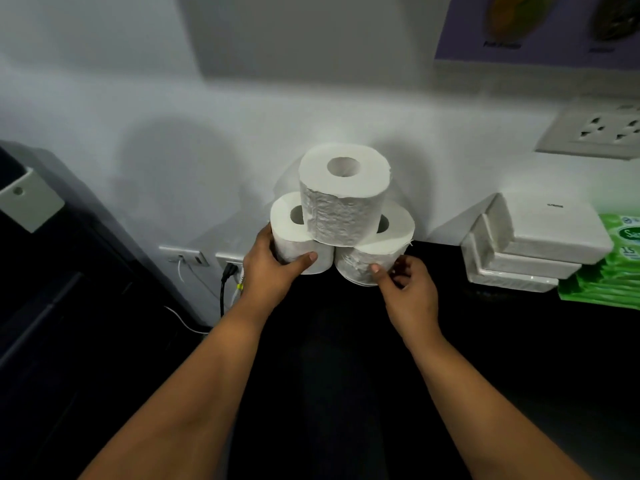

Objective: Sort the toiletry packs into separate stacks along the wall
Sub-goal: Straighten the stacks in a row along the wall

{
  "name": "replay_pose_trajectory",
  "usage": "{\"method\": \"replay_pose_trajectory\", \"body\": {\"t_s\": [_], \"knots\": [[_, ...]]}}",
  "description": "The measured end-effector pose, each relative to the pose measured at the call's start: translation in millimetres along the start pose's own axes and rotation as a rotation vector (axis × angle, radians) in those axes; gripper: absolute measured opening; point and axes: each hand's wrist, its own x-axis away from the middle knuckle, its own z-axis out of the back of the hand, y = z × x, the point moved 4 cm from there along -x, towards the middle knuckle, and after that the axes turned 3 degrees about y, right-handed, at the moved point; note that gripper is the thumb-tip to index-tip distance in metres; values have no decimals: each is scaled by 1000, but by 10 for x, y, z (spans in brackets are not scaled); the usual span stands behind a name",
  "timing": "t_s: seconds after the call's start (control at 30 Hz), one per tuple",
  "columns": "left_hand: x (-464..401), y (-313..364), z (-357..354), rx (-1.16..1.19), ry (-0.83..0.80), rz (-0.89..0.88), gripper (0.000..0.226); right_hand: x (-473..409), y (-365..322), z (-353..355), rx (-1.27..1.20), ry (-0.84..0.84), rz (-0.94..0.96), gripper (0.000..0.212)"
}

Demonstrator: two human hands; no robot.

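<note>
Three white toilet rolls stand in a small pyramid against the wall on the black counter. The top roll (343, 192) rests upright on the lower left roll (294, 237) and the lower right roll (381, 251). My left hand (273, 261) grips the lower left roll, thumb across its front. My right hand (408, 285) touches the lower right roll with thumb and fingertips, fingers curled. Three white tissue packs (530, 244) lie stacked in steps at the right along the wall. Beside them sits a stack of green wipe packs (609, 271), cut off by the frame edge.
The black counter (346, 375) stretches toward me between my forearms. A wall socket (595, 129) sits above the packs at the right. Below left of the counter's edge, sockets with a black plug and cable (227, 271) show. A dark appliance (41, 271) fills the left side.
</note>
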Motion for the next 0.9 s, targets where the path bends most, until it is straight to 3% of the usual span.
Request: {"method": "replay_pose_trajectory", "body": {"t_s": [0.13, 0.47, 0.63, 0.77, 0.9], "knots": [[-81, -78, 162, 14, -45, 31, 97, 30, -62, -182, 2, -11, 15, 42], [-156, -160, 283, 59, -66, 56, 93, 73, -124, -354, 10, 18, 32, 35], [-86, -184, 262, 53, -84, 64, 96, 85, -80, -339, -49, -6, -24, 49], [207, -165, 239, -227, 114, 49, 105, 147, 72, -218, -168, -45, -109, 49], [714, -76, 62, -283, 309, -3, 81, 238, 198, 65, -174, -51, -166, 54]]}}
